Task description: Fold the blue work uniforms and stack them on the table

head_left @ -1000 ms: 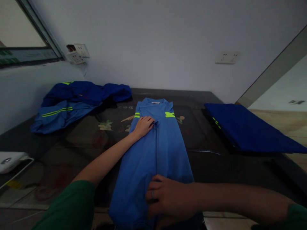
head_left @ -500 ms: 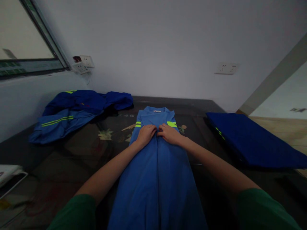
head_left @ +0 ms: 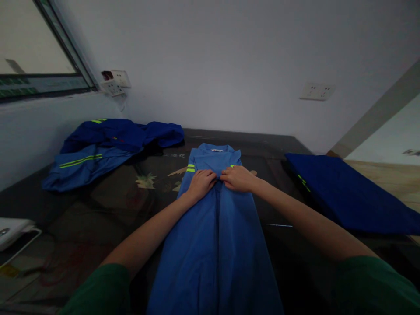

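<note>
A light-blue work jacket point(head_left: 203, 245) with yellow-green stripes lies lengthwise on the dark table point(head_left: 108, 218), its collar toward the wall and its sides folded in. My left hand point(head_left: 201, 183) is closed on the front of the jacket, below the collar. Close beside it, my right hand point(head_left: 239, 178) pinches the same cloth, and the fabric is slightly raised between the two. Exactly which edge the fingertips grip is hidden by the fingers.
At the back left lie crumpled dark-blue and light-blue garments point(head_left: 88, 162). A folded dark-blue garment point(head_left: 348, 192) rests on the right. On the left edge sits a white device point(head_left: 13, 232) with a cable. Wall sockets point(head_left: 316, 91) are behind the table.
The cloth between my hands has lifted and bunched a little. My right hand has moved slightly right and turned. The whole view has shifted slightly.
</note>
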`<state>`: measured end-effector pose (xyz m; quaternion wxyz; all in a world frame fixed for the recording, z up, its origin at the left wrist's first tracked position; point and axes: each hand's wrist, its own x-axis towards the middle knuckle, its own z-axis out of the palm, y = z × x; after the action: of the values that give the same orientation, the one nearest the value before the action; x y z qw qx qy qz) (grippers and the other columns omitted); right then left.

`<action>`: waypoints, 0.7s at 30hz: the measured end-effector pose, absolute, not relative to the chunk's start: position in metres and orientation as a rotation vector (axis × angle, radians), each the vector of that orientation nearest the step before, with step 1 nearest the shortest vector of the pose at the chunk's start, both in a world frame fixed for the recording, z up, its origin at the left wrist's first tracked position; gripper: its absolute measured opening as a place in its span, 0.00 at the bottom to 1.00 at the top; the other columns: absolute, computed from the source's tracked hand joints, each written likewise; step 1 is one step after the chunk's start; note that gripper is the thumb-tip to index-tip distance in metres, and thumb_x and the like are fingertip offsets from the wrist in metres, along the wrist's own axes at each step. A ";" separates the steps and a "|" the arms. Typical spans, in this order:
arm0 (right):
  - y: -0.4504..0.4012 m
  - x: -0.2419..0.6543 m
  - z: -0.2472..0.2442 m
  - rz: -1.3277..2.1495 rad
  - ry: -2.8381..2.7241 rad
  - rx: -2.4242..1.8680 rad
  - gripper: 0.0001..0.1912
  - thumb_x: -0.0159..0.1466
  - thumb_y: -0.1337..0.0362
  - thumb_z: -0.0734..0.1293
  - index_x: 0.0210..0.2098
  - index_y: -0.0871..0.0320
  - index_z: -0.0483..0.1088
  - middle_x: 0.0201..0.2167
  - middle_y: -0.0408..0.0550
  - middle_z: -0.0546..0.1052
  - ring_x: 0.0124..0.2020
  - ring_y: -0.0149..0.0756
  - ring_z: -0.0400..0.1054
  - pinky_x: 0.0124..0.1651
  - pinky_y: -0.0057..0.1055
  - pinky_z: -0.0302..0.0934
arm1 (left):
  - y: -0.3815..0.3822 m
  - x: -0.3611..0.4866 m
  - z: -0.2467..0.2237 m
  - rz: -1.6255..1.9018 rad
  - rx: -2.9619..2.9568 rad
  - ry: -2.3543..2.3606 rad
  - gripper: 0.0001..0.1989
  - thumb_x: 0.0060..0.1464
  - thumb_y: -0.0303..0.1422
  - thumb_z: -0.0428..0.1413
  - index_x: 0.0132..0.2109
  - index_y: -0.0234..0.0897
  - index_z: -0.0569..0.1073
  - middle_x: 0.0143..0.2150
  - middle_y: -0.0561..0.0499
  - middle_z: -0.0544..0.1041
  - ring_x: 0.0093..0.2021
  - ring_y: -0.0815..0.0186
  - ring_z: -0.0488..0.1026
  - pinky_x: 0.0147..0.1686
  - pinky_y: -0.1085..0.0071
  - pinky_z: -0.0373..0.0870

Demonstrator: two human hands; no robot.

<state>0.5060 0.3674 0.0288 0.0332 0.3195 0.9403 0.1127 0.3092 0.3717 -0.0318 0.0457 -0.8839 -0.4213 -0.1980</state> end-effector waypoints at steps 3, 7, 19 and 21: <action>0.366 0.509 0.021 0.258 2.972 1.065 0.12 0.65 0.69 0.60 0.42 0.59 0.75 0.42 0.53 0.76 0.43 0.41 0.69 0.46 0.37 0.61 | 0.372 0.307 -0.030 -0.634 -2.710 -1.270 0.07 0.60 0.30 0.53 0.43 0.38 0.74 0.45 0.46 0.74 0.47 0.59 0.69 0.46 0.63 0.66; 0.369 0.515 0.006 0.058 3.110 1.138 0.14 0.64 0.73 0.60 0.43 0.58 0.75 0.46 0.52 0.74 0.48 0.40 0.68 0.51 0.37 0.61 | 0.374 0.302 -0.031 -0.543 -2.855 -1.184 0.10 0.60 0.28 0.52 0.46 0.39 0.75 0.44 0.47 0.75 0.44 0.61 0.71 0.44 0.66 0.67; 0.396 0.516 -0.045 -0.524 3.333 1.410 0.07 0.65 0.67 0.65 0.42 0.59 0.72 0.42 0.51 0.75 0.45 0.39 0.67 0.52 0.38 0.61 | 0.364 0.296 -0.042 -0.536 -2.830 -1.138 0.10 0.60 0.26 0.52 0.47 0.36 0.73 0.45 0.47 0.77 0.47 0.61 0.72 0.50 0.63 0.65; 0.398 0.516 -0.046 -0.480 3.320 1.383 0.06 0.66 0.66 0.64 0.40 0.59 0.72 0.40 0.51 0.75 0.43 0.39 0.66 0.51 0.38 0.60 | 0.363 0.296 -0.042 -0.562 -2.821 -1.171 0.08 0.59 0.27 0.54 0.46 0.36 0.73 0.44 0.47 0.77 0.46 0.61 0.72 0.50 0.63 0.64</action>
<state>0.5158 0.3977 -0.0456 -0.2408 0.3699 0.8881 -0.1284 0.2959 0.3627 -0.0418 0.0182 -0.9082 -0.3769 -0.1808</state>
